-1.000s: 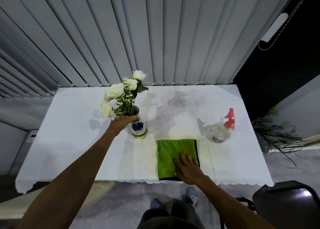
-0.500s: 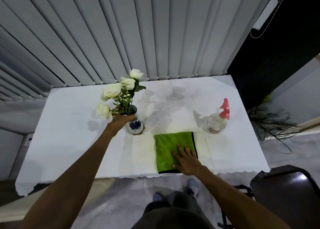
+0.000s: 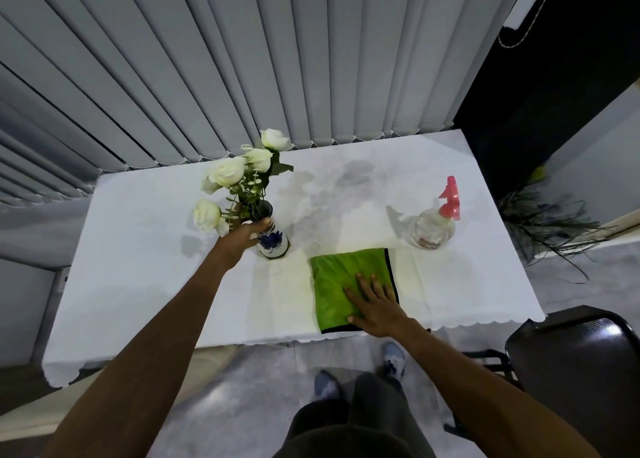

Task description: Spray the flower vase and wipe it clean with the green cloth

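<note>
A white vase (image 3: 273, 244) with a blue flower print stands upright on the white tablecloth (image 3: 138, 267), holding white roses (image 3: 228, 172). My left hand (image 3: 242, 238) wraps around the vase's neck from the left. A folded green cloth (image 3: 341, 277) with a black edge lies flat near the table's front edge, right of the vase. My right hand (image 3: 375, 303) rests palm down on the cloth's near right corner, fingers spread. A clear spray bottle (image 3: 433, 227) with a red trigger head stands apart at the right.
Grey vertical blinds (image 3: 277, 59) hang behind the table. A black chair (image 3: 581, 364) stands at the lower right, beside the table's front corner. A dark plant (image 3: 547, 215) lies on the floor at the right. My feet and legs are below the table edge.
The camera has tilted so the table sits lower and closer in view. Both hands hold their places: left on the vase neck, right flat on the cloth.
</note>
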Action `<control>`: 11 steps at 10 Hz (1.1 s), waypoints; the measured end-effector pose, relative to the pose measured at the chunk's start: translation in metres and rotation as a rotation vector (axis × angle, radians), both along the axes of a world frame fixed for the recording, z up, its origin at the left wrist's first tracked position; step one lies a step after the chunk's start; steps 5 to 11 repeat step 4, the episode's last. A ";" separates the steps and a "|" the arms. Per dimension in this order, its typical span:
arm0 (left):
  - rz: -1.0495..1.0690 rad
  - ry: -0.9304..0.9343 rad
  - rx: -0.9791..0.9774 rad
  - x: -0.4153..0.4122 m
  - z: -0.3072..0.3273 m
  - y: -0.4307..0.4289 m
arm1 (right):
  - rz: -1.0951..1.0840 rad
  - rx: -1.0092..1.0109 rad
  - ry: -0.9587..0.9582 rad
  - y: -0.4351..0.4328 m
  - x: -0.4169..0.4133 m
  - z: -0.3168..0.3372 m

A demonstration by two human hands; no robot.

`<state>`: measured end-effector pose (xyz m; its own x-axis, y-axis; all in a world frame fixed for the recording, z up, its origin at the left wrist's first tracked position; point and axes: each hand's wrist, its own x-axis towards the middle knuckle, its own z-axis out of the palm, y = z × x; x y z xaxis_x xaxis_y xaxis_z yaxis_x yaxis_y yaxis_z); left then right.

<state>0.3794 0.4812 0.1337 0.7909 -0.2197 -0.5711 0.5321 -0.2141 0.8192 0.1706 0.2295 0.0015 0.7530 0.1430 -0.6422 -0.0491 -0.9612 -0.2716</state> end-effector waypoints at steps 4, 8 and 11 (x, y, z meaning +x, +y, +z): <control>-0.082 0.108 0.337 -0.041 -0.003 0.017 | -0.086 0.206 0.046 -0.014 0.018 0.039; -0.082 0.108 0.337 -0.041 -0.003 0.017 | -0.086 0.206 0.046 -0.014 0.018 0.039; -0.082 0.108 0.337 -0.041 -0.003 0.017 | -0.086 0.206 0.046 -0.014 0.018 0.039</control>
